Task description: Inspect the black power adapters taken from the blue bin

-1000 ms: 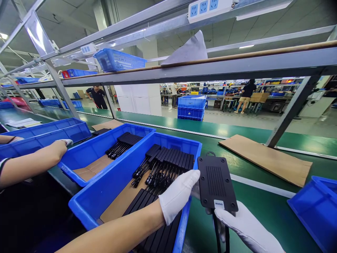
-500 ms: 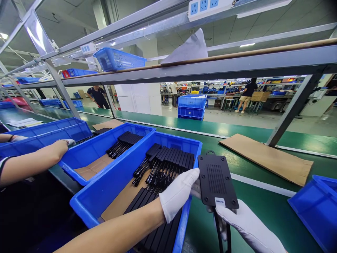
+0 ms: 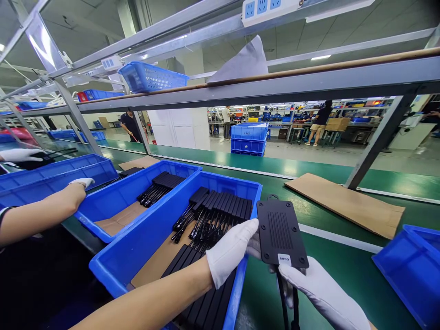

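Note:
Both of my hands wear white gloves and hold one flat black box [image 3: 281, 231] with ridges, screws and a small label reading 8000. My left hand [image 3: 233, 250] grips its left edge. At its lower right corner, my right hand [image 3: 316, 286] has the thumb on the front near the label. Two black cables hang from the box's lower end. Just left of it, a blue bin [image 3: 144, 256] contains rows of similar black boxes [image 3: 230, 204] with cables and a cardboard sheet [image 3: 161, 261].
A second blue bin [image 3: 129, 190] stands to the left, near a co-worker's gloved hands. Cardboard [image 3: 343, 204] lies on the green table [image 3: 330, 252] behind my right hand. Another blue bin [image 3: 409, 275] is at the right edge. A metal shelf [image 3: 240, 91] spans above.
My hands still hold the black box in nearly the same pose. At the far left, a co-worker's gloved hand now shows with a dark cabled item. The view has shifted slightly.

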